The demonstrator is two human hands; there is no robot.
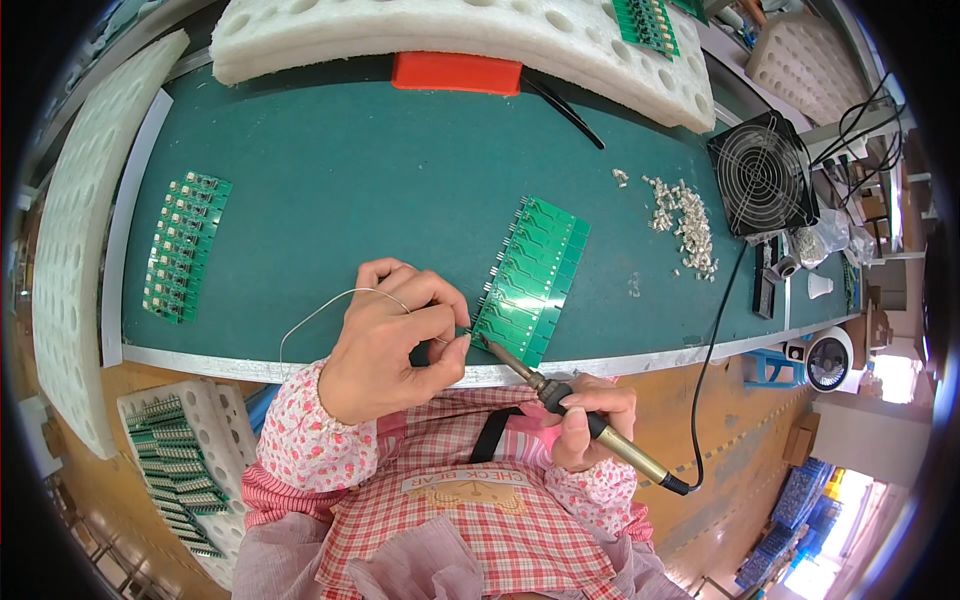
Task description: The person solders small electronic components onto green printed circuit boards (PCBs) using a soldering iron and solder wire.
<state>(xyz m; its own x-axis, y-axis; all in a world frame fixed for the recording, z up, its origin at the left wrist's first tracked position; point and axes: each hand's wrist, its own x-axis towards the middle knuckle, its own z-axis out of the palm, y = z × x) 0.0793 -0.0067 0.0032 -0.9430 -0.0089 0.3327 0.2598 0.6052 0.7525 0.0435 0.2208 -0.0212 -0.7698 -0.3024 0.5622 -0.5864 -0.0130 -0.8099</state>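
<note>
Head view: hands (left (395, 335) pinching solder wire (330, 308)) meet at circuit board (530, 280).

Matt green mat (340, 190); glossy circuit panel (532, 280); metal solder wire (320, 312); porous white foam (450, 35).

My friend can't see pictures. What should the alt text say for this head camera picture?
A person's right hand touches a soldering iron to the edge of a green circuit board panel while the left hand feeds thin solder wire, on a green mat.
</note>
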